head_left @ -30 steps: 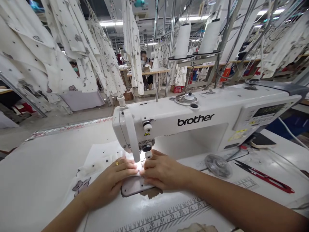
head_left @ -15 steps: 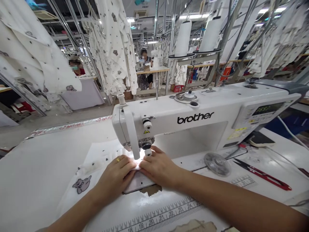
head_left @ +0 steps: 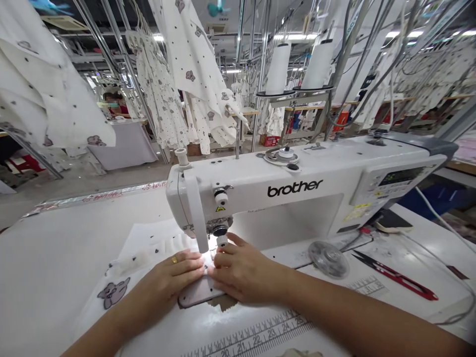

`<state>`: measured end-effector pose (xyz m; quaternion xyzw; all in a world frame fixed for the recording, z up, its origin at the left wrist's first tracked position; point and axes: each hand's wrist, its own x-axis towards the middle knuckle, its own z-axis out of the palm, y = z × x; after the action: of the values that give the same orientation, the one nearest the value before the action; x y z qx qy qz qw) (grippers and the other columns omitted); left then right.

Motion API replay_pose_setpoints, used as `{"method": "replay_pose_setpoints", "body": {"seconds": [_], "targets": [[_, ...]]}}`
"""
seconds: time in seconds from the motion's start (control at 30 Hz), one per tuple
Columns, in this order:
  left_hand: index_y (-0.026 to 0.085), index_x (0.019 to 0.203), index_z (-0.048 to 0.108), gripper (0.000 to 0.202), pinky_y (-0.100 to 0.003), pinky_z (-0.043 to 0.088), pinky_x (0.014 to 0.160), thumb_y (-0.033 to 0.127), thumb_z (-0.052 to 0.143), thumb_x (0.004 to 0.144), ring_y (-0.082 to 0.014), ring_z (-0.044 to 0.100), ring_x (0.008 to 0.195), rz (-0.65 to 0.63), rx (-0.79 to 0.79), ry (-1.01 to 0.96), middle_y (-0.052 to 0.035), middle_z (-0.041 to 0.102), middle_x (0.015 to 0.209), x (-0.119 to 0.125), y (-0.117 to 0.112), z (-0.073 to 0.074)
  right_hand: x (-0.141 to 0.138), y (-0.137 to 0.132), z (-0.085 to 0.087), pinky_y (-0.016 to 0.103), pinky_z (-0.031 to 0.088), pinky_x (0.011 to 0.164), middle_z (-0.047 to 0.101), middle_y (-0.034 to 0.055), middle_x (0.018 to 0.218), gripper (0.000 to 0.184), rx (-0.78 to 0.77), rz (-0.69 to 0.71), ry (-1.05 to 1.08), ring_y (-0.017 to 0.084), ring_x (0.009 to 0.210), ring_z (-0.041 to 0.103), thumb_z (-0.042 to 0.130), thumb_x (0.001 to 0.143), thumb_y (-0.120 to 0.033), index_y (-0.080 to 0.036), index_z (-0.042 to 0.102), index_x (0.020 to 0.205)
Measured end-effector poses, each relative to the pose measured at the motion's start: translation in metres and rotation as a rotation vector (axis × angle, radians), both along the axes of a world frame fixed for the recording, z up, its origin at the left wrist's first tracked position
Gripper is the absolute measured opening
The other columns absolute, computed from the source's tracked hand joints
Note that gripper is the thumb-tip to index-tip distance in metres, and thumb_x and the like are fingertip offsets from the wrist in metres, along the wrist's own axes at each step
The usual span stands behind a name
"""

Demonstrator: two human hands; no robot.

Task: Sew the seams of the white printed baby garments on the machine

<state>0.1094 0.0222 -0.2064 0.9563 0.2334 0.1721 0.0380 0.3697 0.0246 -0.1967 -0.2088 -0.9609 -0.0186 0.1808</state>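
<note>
A white cloth with small dark spots and a grey pig print (head_left: 113,292) lies on the sewing table, partly under the needle area of a white sewing machine (head_left: 245,186). My left hand (head_left: 174,277), with a yellow ring, rests on this cloth left of the lit needle, fingers stretched out flat. Just right of the needle, my right hand (head_left: 245,272) has curled fingers, thumb and fingertips pinching the cloth's edge. The presser foot and needle are hidden by the white guard bar (head_left: 199,213) and glare.
Red-handled thread snips (head_left: 394,275) and a clear round bobbin-like disc (head_left: 329,259) lie to the right. A printed ruler (head_left: 253,339) runs along the front. Two thread cones (head_left: 278,69) stand behind the machine. Printed garments (head_left: 197,74) hang at the back; a person sits far left.
My left fingers have flattened on the cloth, while my right fingers have curled more. The machine sits slightly further left in view. A garment hanging behind has swung right.
</note>
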Motion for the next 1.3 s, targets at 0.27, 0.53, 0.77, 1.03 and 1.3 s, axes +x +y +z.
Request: {"method": "replay_pose_setpoints", "body": {"seconds": [0.27, 0.53, 0.77, 1.03, 1.3], "targets": [[0.024, 0.121, 0.064, 0.034, -0.037, 0.053, 0.102, 0.01, 0.044, 0.097, -0.0194, 0.063, 0.117, 0.067, 0.032, -0.079, -0.0057, 0.068, 0.124, 0.001, 0.028, -0.009, -0.006, 0.0, 0.0, 0.048, 0.017, 0.113, 0.061, 0.0086, 0.114, 0.041, -0.041, -0.203, -0.073, 0.027, 0.111, 0.045, 0.053, 0.095, -0.052, -0.019, 0.059, 0.12], [0.021, 0.114, 0.067, 0.037, -0.032, 0.057, 0.091, 0.006, 0.04, 0.094, -0.018, 0.067, 0.103, 0.152, 0.011, -0.052, -0.0055, 0.071, 0.115, 0.004, 0.035, -0.005, -0.002, 0.004, -0.001, 0.043, 0.014, 0.116, 0.059, 0.0057, 0.116, 0.035, -0.087, -0.196, -0.043, 0.023, 0.115, 0.044, 0.05, 0.098, -0.051, -0.022, 0.06, 0.115], [0.023, 0.115, 0.067, 0.038, -0.031, 0.056, 0.093, 0.006, 0.041, 0.093, -0.0172, 0.067, 0.105, 0.187, 0.005, -0.044, -0.0038, 0.071, 0.116, 0.002, 0.034, -0.008, 0.0, 0.006, 0.0, 0.04, 0.017, 0.116, 0.063, 0.0021, 0.1, 0.022, -0.121, -0.146, 0.009, 0.02, 0.109, 0.047, 0.051, 0.099, -0.04, -0.021, 0.061, 0.098], [0.026, 0.115, 0.068, 0.039, -0.03, 0.055, 0.094, 0.009, 0.039, 0.094, -0.0162, 0.066, 0.106, 0.208, -0.043, -0.034, -0.0025, 0.071, 0.117, 0.001, 0.035, -0.009, -0.003, 0.005, 0.0, 0.04, 0.017, 0.115, 0.064, 0.0011, 0.095, 0.019, -0.091, -0.145, 0.022, 0.019, 0.104, 0.05, 0.052, 0.099, -0.036, -0.02, 0.062, 0.095], [0.018, 0.096, 0.073, 0.037, -0.035, 0.054, 0.09, 0.013, 0.038, 0.085, -0.0216, 0.068, 0.091, 0.453, -0.079, 0.003, -0.0068, 0.074, 0.095, -0.047, 0.097, 0.0, -0.003, 0.01, -0.002, 0.041, 0.022, 0.115, 0.066, 0.0024, 0.103, 0.016, -0.059, -0.171, 0.032, 0.02, 0.11, 0.051, 0.054, 0.098, -0.033, -0.021, 0.063, 0.103]]}}
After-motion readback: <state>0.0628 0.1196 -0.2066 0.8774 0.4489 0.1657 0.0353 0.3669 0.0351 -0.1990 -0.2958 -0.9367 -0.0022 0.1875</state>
